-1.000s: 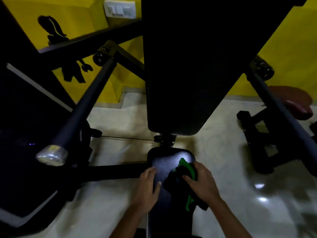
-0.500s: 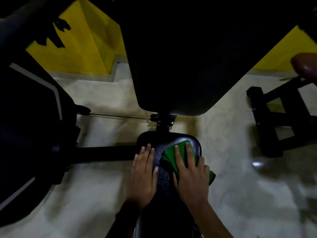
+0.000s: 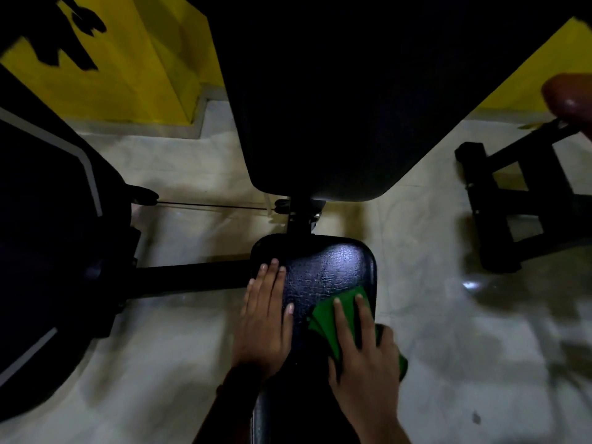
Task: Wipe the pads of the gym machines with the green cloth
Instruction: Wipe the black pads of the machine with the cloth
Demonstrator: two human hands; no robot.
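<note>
A black seat pad (image 3: 323,270) of a gym bench lies below me, with the large black back pad (image 3: 336,100) rising beyond it. My left hand (image 3: 266,318) rests flat on the seat pad's left edge, fingers straight. My right hand (image 3: 365,350) presses the folded green cloth (image 3: 333,318) onto the right side of the seat pad with straight fingers. Part of the cloth hangs over the pad's right edge under my hand.
A dark machine body (image 3: 54,225) stands at the left, joined to the bench by a black floor bar (image 3: 192,277). A black frame (image 3: 519,206) with a reddish pad (image 3: 570,97) is at the right. The floor is pale tile (image 3: 448,331), the wall yellow (image 3: 128,68).
My right hand flattened onto the cloth, then slid it back toward me and to the right along the seat pad. My left hand stayed on the pad's left edge. The view tilted down.
</note>
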